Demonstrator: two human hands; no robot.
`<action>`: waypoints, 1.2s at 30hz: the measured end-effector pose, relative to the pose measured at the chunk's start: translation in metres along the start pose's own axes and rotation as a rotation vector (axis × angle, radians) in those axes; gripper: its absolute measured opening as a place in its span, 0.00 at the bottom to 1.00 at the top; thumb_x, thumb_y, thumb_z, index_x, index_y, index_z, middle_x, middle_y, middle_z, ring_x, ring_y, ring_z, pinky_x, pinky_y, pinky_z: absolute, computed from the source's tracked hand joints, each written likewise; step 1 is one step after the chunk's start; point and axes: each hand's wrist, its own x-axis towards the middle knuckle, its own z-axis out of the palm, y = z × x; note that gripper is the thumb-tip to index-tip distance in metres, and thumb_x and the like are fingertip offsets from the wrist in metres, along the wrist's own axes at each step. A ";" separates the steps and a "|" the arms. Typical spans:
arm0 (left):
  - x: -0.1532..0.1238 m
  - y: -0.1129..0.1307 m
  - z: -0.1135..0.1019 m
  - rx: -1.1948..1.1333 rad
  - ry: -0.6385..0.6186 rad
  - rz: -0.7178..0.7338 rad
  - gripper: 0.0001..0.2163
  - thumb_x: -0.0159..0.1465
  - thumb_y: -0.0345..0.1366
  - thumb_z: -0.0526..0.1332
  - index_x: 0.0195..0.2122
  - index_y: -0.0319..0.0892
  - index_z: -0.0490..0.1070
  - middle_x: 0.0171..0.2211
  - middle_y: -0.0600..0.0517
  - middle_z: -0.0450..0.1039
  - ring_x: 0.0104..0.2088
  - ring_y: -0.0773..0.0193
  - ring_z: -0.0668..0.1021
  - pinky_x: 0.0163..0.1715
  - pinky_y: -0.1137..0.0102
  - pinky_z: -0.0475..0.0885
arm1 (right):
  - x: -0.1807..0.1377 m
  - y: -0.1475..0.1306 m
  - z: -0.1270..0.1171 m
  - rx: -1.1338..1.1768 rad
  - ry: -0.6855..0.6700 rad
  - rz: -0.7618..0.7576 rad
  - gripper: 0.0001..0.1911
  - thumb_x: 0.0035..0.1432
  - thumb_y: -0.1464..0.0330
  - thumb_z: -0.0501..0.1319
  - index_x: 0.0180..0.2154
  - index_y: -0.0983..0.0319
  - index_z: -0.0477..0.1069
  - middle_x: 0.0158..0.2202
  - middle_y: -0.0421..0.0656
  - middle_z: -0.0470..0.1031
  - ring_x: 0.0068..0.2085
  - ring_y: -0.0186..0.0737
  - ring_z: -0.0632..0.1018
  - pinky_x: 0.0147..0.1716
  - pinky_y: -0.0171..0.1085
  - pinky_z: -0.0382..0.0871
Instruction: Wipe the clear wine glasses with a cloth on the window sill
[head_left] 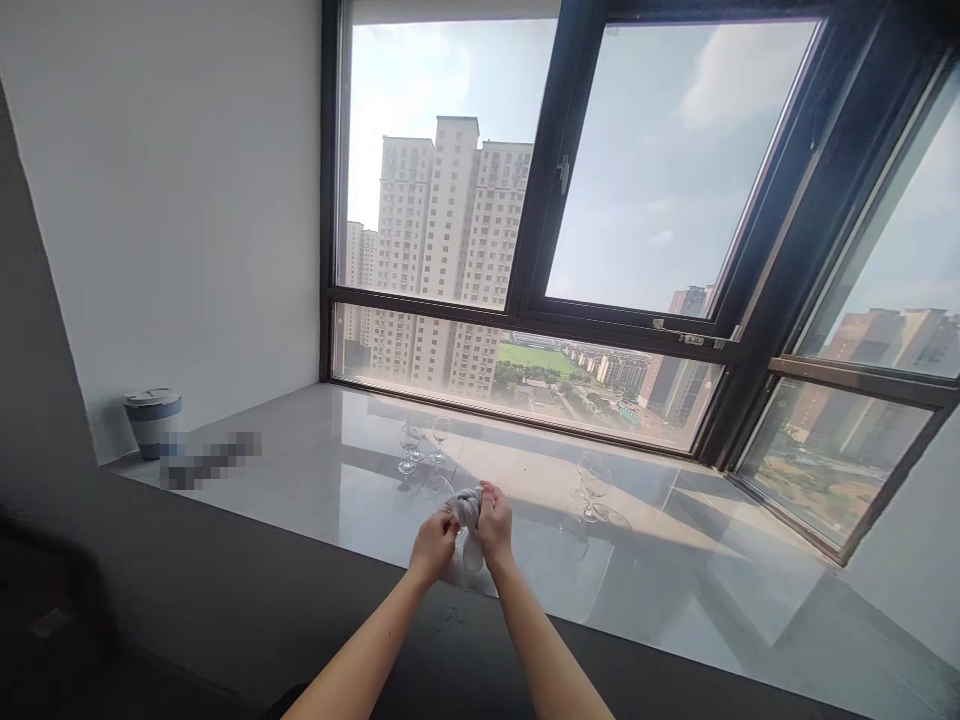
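My left hand (433, 547) is closed, its fingertips pinching what looks like a stemmed glass, mostly hidden by the grey cloth. My right hand (496, 523) grips that bunched grey cloth (468, 508) from the other side, fingers wrapped round it. Both hands are close together above the front edge of the glossy sill (300, 500). Just beyond them stand several clear stemmed glasses, among them one wine glass (406, 458) and another wine glass (439, 437). Off to the right, a clear wine glass (597, 484) stands upright with another beside it.
A lidded cup (154, 422) with a blue-grey band stands at the sill's left end by the wall. Next to it lies a blurred-out patch. Dark-framed windows (525, 318) border the far side of the sill, with tall buildings outside.
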 end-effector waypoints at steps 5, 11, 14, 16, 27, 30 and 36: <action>0.015 -0.022 -0.002 -0.381 0.169 -0.082 0.21 0.60 0.53 0.55 0.28 0.38 0.74 0.27 0.48 0.75 0.31 0.62 0.75 0.31 0.72 0.66 | -0.005 -0.003 -0.006 -0.026 0.082 0.071 0.32 0.63 0.50 0.41 0.49 0.66 0.69 0.46 0.54 0.76 0.48 0.45 0.77 0.45 0.40 0.69; 0.019 -0.041 0.002 -0.606 0.186 -0.083 0.23 0.54 0.55 0.60 0.29 0.36 0.74 0.23 0.50 0.73 0.25 0.65 0.73 0.27 0.73 0.65 | -0.026 0.001 0.031 -0.045 0.007 0.104 0.28 0.64 0.53 0.41 0.50 0.62 0.67 0.48 0.54 0.75 0.49 0.47 0.76 0.45 0.42 0.69; 0.019 -0.042 0.001 -0.534 0.246 -0.106 0.21 0.55 0.54 0.58 0.27 0.37 0.74 0.23 0.49 0.74 0.26 0.63 0.75 0.28 0.72 0.66 | -0.034 -0.004 0.052 -0.014 -0.012 0.184 0.26 0.64 0.57 0.40 0.49 0.63 0.67 0.47 0.56 0.75 0.47 0.49 0.77 0.44 0.43 0.69; 0.017 -0.040 0.000 -0.467 0.283 -0.116 0.19 0.57 0.52 0.56 0.28 0.38 0.73 0.25 0.48 0.75 0.27 0.62 0.76 0.29 0.72 0.66 | -0.035 -0.009 0.056 -0.025 -0.007 0.241 0.25 0.64 0.59 0.41 0.50 0.65 0.67 0.46 0.57 0.75 0.47 0.50 0.77 0.44 0.43 0.68; 0.010 -0.026 -0.004 -0.449 0.218 -0.037 0.16 0.59 0.47 0.55 0.31 0.40 0.75 0.36 0.43 0.79 0.37 0.57 0.78 0.37 0.69 0.68 | -0.045 -0.030 0.041 -0.101 -0.017 -0.035 0.26 0.66 0.59 0.44 0.60 0.64 0.58 0.40 0.49 0.78 0.38 0.46 0.79 0.34 0.37 0.66; 0.011 -0.029 -0.007 -0.611 0.142 -0.001 0.18 0.58 0.51 0.56 0.30 0.40 0.75 0.31 0.46 0.78 0.35 0.59 0.77 0.33 0.71 0.68 | -0.040 -0.032 0.043 -0.218 -0.101 -0.071 0.24 0.67 0.60 0.43 0.58 0.64 0.61 0.35 0.48 0.79 0.36 0.46 0.79 0.32 0.36 0.64; 0.018 -0.039 -0.003 -0.865 0.054 -0.102 0.21 0.48 0.54 0.66 0.17 0.39 0.67 0.14 0.57 0.60 0.18 0.73 0.63 0.22 0.75 0.58 | -0.012 -0.031 0.030 -0.381 -0.208 -0.114 0.21 0.67 0.63 0.44 0.56 0.62 0.63 0.36 0.47 0.79 0.37 0.44 0.79 0.34 0.35 0.63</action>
